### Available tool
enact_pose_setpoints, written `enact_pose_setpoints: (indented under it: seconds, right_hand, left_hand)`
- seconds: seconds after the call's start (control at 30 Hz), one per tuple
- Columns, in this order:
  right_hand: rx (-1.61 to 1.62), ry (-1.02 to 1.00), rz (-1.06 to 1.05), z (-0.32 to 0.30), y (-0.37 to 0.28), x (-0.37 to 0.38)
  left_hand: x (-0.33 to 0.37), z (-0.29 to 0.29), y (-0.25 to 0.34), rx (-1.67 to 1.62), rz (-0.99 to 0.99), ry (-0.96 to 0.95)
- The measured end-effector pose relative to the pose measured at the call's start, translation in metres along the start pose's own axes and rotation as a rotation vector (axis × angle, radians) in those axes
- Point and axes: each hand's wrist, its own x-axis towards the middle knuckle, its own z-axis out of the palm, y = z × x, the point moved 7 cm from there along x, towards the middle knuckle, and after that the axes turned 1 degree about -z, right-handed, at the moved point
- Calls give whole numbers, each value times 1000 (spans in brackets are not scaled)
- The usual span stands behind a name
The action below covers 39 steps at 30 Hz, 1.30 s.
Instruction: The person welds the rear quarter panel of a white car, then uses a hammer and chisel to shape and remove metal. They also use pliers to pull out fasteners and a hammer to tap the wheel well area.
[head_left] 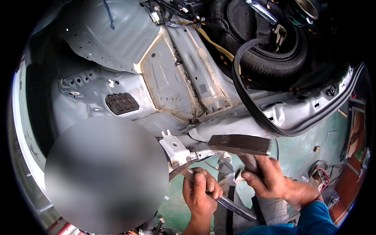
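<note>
My left hand point(200, 188) is closed around a metal bar point(237, 209) that slants from the car body's rear edge down to the lower right. The bar's upper end meets the sheet metal beside a silver bracket point(175, 149). My right hand point(267, 179) grips the short handle of a hammer point(239, 144). Its long, dark, block-shaped head lies level just above the hand, in front of the silver rear sill point(231, 129). Whether the head touches the metal, I cannot tell. A blurred round patch hides everything left of my left hand.
The stripped silver trunk floor point(164, 74) fills the upper middle. A spare tyre point(270, 58) lies at the far right. A loose black rubber seal point(250, 103) loops over the sill. Wiring point(172, 15) bunches at the top. Cables and tools point(323, 176) lie on the green floor point(297, 152).
</note>
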Motion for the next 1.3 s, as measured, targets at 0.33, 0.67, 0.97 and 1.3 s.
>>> enact_pose_setpoints:
  seconds: [0.33, 0.67, 0.97, 1.3]
  right_hand:
    - [-117, -54, 0, 21, 3, -5]
    - [-49, 30, -49, 23, 2, -4]
    - [-9, 42, -114, 26, 10, -14]
    - [19, 128, 23, 15, 11, -13]
  left_hand:
    - [5, -5, 5, -30, 19, 41]
    - [3, -14, 6, 3, 59, 50]
    - [4, -5, 7, 10, 69, -3]
    - [11, -11, 5, -22, -48, -93]
